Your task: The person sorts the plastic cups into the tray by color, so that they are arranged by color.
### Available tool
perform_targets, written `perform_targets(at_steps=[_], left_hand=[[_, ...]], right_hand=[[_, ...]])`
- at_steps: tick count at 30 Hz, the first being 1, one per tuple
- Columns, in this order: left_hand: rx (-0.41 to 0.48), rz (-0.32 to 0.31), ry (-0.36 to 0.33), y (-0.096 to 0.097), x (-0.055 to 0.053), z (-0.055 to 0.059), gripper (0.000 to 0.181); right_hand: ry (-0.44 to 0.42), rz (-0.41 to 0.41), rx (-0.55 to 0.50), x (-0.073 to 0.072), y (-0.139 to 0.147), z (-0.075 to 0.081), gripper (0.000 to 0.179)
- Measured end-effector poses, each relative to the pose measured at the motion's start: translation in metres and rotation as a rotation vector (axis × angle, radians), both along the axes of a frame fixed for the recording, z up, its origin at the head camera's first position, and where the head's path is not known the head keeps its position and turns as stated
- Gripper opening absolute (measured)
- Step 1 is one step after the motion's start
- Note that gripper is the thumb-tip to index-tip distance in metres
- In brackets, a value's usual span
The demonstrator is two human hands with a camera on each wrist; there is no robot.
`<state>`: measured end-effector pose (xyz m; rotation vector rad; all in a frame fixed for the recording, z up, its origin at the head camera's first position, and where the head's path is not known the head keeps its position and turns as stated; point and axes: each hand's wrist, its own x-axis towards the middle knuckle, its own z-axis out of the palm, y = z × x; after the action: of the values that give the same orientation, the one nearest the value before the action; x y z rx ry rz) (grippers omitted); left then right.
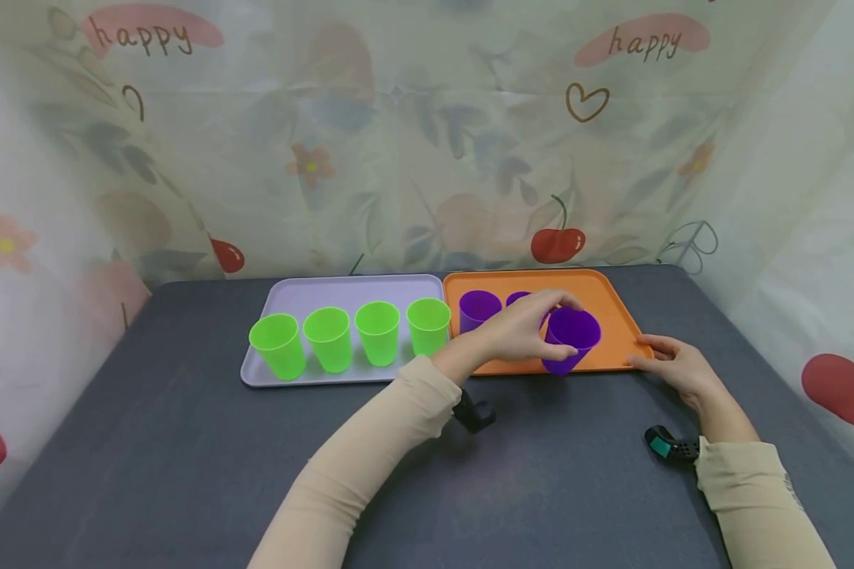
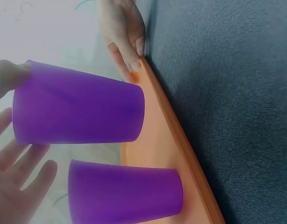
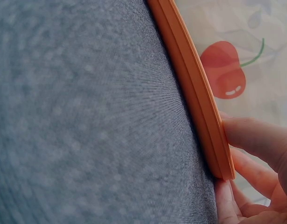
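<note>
My left hand (image 1: 515,328) holds a purple cup (image 1: 572,336) near its rim, thumb on one side and fingers on the other. In the left wrist view this held cup (image 2: 82,105) appears raised off the tray, its base pointing down toward it. A second purple cup (image 2: 124,193) stands close by on the orange tray (image 1: 612,316). My right hand (image 1: 683,375) pinches the tray's near right corner. The right wrist view shows the thumb and fingers (image 3: 255,135) at that orange rim (image 3: 192,88). Behind my left hand, another purple cup (image 1: 518,297) is mostly hidden.
To the left, a lilac tray (image 1: 356,286) bears a row of several green cups (image 1: 330,340). One purple cup (image 1: 479,307) stands at the orange tray's left end. Both trays lie side by side on the dark grey table (image 1: 185,458), before a patterned curtain (image 1: 398,142).
</note>
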<state>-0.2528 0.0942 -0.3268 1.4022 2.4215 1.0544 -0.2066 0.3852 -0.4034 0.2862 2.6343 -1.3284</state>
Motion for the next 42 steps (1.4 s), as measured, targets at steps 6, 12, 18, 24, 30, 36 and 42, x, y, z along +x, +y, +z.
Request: perform_targets(at_steps=[6, 12, 18, 24, 30, 36, 42], left_hand=[[0.013, 0.044, -0.009, 0.006, -0.008, -0.002, 0.053], [0.012, 0.107, -0.002, 0.012, -0.015, -0.005, 0.056], [-0.001, 0.165, 0.042, 0.021, -0.021, -0.011, 0.056], [-0.077, 0.205, 0.100, 0.030, -0.024, -0.017, 0.055], [-0.161, 0.223, 0.168, 0.035, -0.026, -0.016, 0.054], [-0.233, 0.249, 0.215, 0.038, -0.024, -0.015, 0.051], [-0.266, 0.265, 0.237, 0.041, -0.024, -0.017, 0.049]], right_hand=[[0.004, -0.002, -0.004, 0.000, 0.000, 0.000, 0.083], [-0.001, -0.014, -0.013, 0.001, 0.000, -0.001, 0.084], [-0.008, -0.011, -0.013, 0.001, 0.000, 0.000, 0.084], [-0.009, -0.009, -0.004, 0.001, 0.002, -0.001, 0.084], [-0.008, -0.010, -0.003, -0.001, 0.001, -0.001, 0.083], [-0.011, -0.009, -0.006, -0.001, 0.000, 0.000, 0.083], [-0.009, -0.013, -0.015, -0.001, 0.000, 0.000, 0.083]])
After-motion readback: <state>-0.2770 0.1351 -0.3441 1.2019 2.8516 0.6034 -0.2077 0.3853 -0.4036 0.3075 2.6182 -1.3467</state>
